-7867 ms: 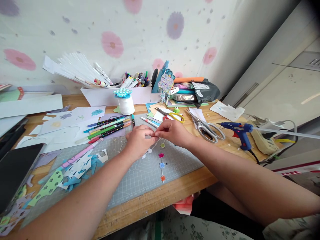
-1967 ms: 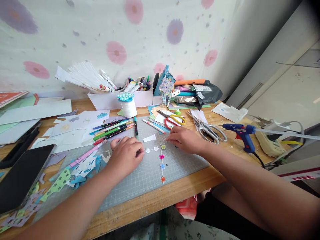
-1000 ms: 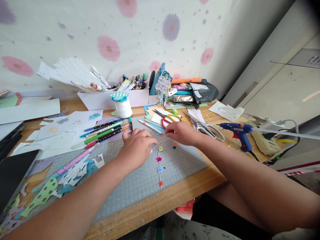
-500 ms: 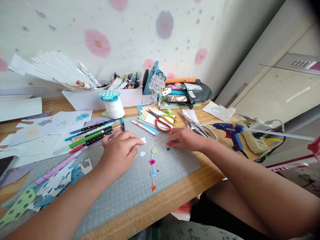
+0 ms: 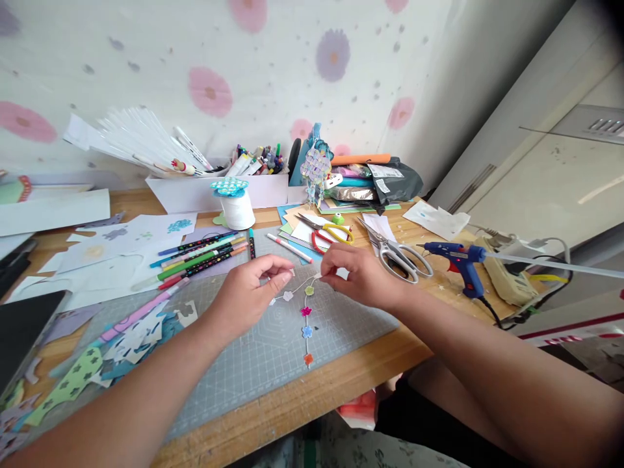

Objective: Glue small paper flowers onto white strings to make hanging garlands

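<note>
- The wall point(image 5: 283, 52), pale, printed with pink and purple blooms, backs the room; a glossy cabinet point(image 5: 550, 149) stands to the right.
- The table point(image 5: 229, 429) is wood, its front edge worn, papers spread over its left end.
- The mat point(image 5: 219, 370), grey and gridded, lies on it, scraps on its left part.
- The left hand point(image 5: 251, 289), above the mat: thumb and forefinger nearly meeting, a white bit at the tips; whether it's pinched, I can't tell.
- The right hand point(image 5: 361, 276), facing it: fingers curled, white at the tips too; its hold I can't make out.
- The flower string point(image 5: 307, 331) lies on the mat between and below them, orange bloom nearest the front edge.
</note>
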The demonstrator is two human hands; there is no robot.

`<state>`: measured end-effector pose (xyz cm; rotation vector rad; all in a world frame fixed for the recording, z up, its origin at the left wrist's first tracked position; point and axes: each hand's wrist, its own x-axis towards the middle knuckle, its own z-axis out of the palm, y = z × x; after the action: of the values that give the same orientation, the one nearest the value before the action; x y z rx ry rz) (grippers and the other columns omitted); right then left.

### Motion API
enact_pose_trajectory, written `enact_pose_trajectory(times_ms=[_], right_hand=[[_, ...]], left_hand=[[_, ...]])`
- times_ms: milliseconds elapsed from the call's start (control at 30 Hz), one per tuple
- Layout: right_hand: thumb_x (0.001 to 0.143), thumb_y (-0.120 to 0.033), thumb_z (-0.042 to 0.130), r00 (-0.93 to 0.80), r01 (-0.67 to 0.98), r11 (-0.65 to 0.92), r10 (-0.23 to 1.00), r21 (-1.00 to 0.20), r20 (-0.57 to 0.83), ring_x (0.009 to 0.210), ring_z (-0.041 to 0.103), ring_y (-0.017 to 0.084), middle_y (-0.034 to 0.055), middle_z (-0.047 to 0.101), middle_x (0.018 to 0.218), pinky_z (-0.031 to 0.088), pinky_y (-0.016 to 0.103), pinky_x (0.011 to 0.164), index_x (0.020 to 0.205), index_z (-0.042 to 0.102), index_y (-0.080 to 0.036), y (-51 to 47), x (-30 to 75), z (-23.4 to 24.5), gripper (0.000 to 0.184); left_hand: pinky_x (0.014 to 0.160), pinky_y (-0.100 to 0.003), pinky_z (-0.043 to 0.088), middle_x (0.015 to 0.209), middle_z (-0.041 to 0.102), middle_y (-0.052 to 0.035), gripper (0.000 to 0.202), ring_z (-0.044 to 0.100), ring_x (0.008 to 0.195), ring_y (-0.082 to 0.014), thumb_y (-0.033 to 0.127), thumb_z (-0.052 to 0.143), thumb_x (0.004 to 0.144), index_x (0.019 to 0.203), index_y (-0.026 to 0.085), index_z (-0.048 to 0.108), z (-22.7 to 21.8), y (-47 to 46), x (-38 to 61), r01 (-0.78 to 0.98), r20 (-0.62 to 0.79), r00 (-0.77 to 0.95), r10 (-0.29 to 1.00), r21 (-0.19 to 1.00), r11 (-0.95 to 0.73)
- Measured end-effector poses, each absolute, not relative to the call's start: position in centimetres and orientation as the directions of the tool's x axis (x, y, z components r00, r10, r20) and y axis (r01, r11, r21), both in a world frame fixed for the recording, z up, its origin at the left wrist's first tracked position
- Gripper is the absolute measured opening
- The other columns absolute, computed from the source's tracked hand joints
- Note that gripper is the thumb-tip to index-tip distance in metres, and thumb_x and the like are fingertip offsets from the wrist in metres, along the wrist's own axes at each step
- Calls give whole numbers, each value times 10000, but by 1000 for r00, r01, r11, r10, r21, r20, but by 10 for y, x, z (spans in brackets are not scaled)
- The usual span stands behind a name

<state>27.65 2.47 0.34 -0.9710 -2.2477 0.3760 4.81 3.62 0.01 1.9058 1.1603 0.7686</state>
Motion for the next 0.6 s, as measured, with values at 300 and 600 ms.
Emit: enact_pose_trajectory(times_ms=[300,600], right_hand=[[848,-108,543,-547,450,763,646,-464,533,792,597,131,51,638,864,486,261,694,854,637,-176,25,249,3,116],[811,-136,601,-459,821,466,882,-331,105,797,620,146,38,697,894,454,253,731,867,724,-194,56,279,-9,147]], left_hand=[[690,-270,461,808,668,-3,187,592,743,-146,322,675,738,871,191,657,0,34,50,183,-29,440,897,981,-58],[651,-306,460,766,658,-25,175,604,714,-180,315,623,723,843,190,650,-2,47,42,473,67,284,956,858,-201]])
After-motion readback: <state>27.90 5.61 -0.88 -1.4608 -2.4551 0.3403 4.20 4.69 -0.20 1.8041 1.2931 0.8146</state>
